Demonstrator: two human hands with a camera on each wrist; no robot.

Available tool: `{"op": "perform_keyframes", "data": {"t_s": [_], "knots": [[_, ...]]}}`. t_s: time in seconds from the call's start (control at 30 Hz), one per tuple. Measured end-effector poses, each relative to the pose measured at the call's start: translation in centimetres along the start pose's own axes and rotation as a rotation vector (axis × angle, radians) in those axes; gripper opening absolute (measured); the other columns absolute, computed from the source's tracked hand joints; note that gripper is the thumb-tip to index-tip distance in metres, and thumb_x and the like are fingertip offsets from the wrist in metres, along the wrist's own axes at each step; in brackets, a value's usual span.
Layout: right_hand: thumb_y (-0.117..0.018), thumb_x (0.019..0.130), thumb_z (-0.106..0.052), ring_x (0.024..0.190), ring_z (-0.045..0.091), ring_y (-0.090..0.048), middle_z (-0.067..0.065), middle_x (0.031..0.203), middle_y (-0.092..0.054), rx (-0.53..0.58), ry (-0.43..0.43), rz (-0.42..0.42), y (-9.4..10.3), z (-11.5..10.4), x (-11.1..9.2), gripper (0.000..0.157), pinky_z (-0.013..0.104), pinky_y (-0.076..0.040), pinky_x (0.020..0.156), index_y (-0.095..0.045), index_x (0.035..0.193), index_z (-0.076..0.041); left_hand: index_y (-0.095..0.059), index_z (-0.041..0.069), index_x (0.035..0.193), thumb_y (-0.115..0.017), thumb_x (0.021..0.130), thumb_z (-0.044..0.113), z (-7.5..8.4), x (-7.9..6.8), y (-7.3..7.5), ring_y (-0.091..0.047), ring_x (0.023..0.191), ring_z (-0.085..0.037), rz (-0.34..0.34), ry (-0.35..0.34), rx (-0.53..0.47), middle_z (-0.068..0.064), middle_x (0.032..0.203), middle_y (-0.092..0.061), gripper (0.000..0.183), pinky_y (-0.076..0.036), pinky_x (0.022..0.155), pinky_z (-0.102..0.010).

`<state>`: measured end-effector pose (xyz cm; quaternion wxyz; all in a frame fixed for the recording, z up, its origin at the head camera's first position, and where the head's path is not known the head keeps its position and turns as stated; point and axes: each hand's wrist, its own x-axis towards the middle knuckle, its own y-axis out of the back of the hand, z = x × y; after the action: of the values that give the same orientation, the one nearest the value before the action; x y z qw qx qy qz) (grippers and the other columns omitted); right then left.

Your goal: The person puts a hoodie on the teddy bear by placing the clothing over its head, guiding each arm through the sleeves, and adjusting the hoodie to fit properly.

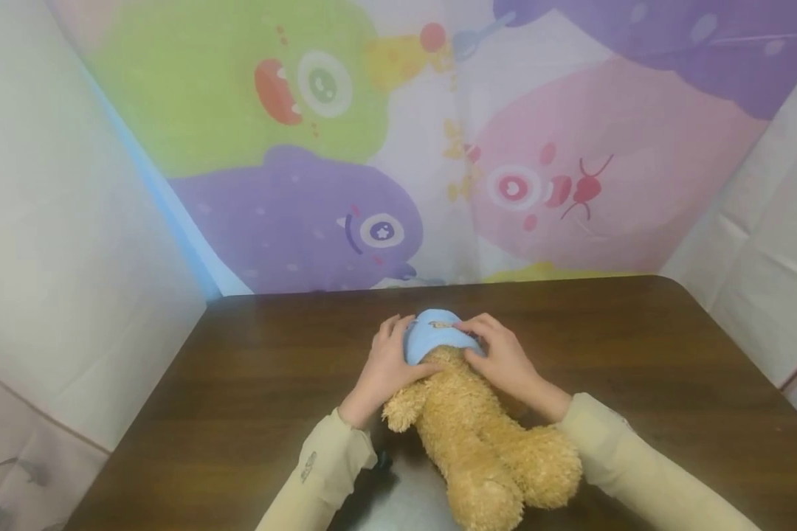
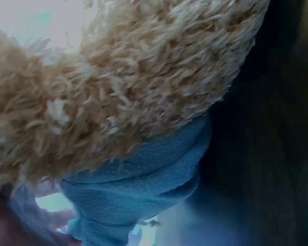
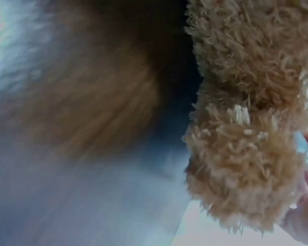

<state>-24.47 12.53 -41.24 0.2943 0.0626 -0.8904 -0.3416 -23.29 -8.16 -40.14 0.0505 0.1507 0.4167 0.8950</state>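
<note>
Blue cap, orange lettering unreadable

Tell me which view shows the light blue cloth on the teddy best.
The head view: the blue cloth sits over the teddy's top end, between both hands. The left wrist view shows only its folds under fur; the right wrist view shows just a pale sliver.

Tan teddy bear: shaggy plush, long curly pile, matt; fibres coarse and tufted in both wrist views.
Light blue garment on bear: soft fleece-like cloth, fine nap, matt.
Dark brown table: wood-grain surface, smooth, faint sheen near front edge.
Beige sleeves: plain knit cloth, matt.
Cartoon-monster backdrop: thin printed sheet, smooth, lightly creased.
</note>
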Motion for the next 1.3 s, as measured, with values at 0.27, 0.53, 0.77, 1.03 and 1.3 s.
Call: {"op": "perform_keyframes", "data": {"t_s": [0.27,0.53,0.77,1.03,1.3], "knots": [[-0.054,0.078,0.006,0.072,0.01,-0.052,-0.003,0.094,-0.063,0.098,0.038,0.075,-0.4,-1.6,0.3,0.032,0.024,-0.043,0.063,-0.069,0.096,-0.015,-0.044,0.005,0.127,-0.078,0.064,0.044,-0.1,0.1,-0.5,-0.042,0.101,-0.032,0.046,0.007,0.001,-0.017,0.118,-0.044,0.081,-0.039,0.082,-0.04],[-0.057,0.077,0.002,0.094,0.013,-0.059,-0.003,0.097,-0.066,0.138,0.152,-0.139,-0.4,-1.7,0.0,0.026,0.03,-0.047,0.082,-0.068,0.092,-0.016,-0.049,0.007,0.114,-0.082,0.06,0.038,-0.3,-0.3,-0.8,-0.045,0.091,-0.027,0.144,-0.018,-0.008,-0.014,0.105,-0.048,0.071,-0.041,0.077,-0.037],[-0.057,0.082,-0.004,0.095,0.012,-0.058,-0.005,0.101,-0.064,0.128,0.229,-0.265,-0.3,-1.2,-0.5,0.021,0.031,-0.045,0.083,-0.063,0.097,-0.018,-0.049,0.006,0.111,-0.08,0.065,0.033,-1.1,-0.6,-0.3,-0.048,0.094,-0.025,0.06,-0.087,-0.04,-0.012,0.104,-0.047,0.062,-0.043,0.082,-0.038],[-0.065,0.072,-0.005,0.095,0.016,-0.046,0.002,0.103,-0.046,0.125,0.087,-0.108,-0.2,-0.6,-0.9,0.037,0.033,-0.043,0.081,-0.054,0.106,-0.015,-0.046,0.01,0.129,-0.071,0.076,0.015,-3.0,-0.4,0.8,-0.043,0.115,-0.027,-0.1,-0.237,-0.086,-0.01,0.124,-0.048,0.059,-0.035,0.096,-0.043],[-0.057,0.067,-0.003,0.129,0.036,-0.017,0.022,0.14,-0.013,0.261,-0.106,-0.23,-0.2,0.1,-0.9,0.08,0.057,-0.022,0.102,-0.019,0.138,-0.005,-0.042,0.011,0.131,-0.067,0.075,0.0,-3.2,-0.8,-0.2,-0.038,0.123,-0.027,-0.11,-0.159,-0.308,-0.012,0.129,-0.041,0.063,-0.032,0.1,-0.044]]}}
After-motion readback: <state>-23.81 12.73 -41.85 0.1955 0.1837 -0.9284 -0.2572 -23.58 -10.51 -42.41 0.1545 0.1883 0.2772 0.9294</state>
